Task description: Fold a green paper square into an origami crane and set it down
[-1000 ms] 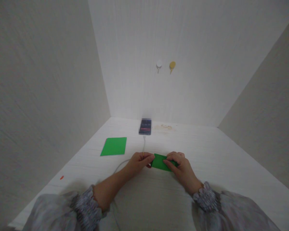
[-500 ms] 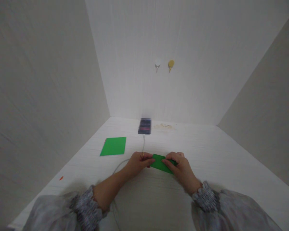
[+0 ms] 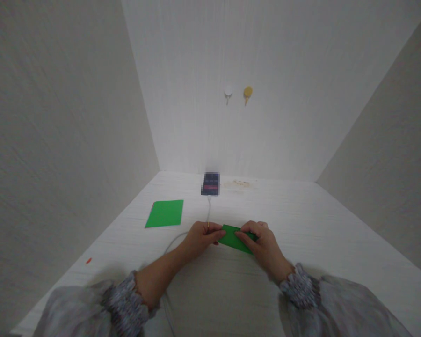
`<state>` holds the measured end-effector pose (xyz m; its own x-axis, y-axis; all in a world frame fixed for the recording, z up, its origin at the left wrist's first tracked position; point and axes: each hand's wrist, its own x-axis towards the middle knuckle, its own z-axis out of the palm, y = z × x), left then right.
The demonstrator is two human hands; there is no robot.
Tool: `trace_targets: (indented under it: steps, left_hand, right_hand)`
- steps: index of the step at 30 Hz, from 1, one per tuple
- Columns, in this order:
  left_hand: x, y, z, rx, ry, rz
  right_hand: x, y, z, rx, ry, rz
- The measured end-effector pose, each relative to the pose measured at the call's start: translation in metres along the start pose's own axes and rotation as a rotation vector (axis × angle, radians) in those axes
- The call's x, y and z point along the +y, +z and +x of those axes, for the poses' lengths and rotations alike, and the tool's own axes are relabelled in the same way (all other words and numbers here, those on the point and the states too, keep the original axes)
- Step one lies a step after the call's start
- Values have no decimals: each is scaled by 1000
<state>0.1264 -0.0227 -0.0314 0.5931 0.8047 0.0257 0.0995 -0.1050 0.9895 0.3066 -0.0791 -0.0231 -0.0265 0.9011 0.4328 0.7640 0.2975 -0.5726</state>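
Note:
Between my hands is a green piece of paper (image 3: 232, 239), a narrow strip shape that looks folded, slanting down to the right. My left hand (image 3: 200, 239) pinches its left end between thumb and fingers; a ring shows on one finger. Closed on its right part is my right hand (image 3: 261, 241), with thumb and forefinger meeting on the upper edge. The right hand covers part of the paper's right end. Farther left, a flat green square of paper (image 3: 164, 213) lies on the white table (image 3: 294, 210), with a thin reddish edge at its upper left corner.
A phone (image 3: 210, 183) with a blurred screen stands at the back wall. Its white cable (image 3: 175, 237) runs toward me, passing beneath my left arm. A small orange-red scrap (image 3: 89, 260) lies at the left. White (image 3: 228, 91) and yellow (image 3: 248, 91) hooks are on the wall.
Almost nothing differs. Both hands keep their hold on the green paper in the same place, and the whole view has shifted very slightly.

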Motion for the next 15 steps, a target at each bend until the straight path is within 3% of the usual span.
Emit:
trace_targets:
  steps: [6, 15]
  left_hand:
    - [-1, -1, 0, 18, 10, -13]
    - [-6, -5, 4, 202, -36, -177]
  right_hand:
    - [3, 2, -2, 38, 49, 61]
    - [16, 7, 1, 52, 270, 417]
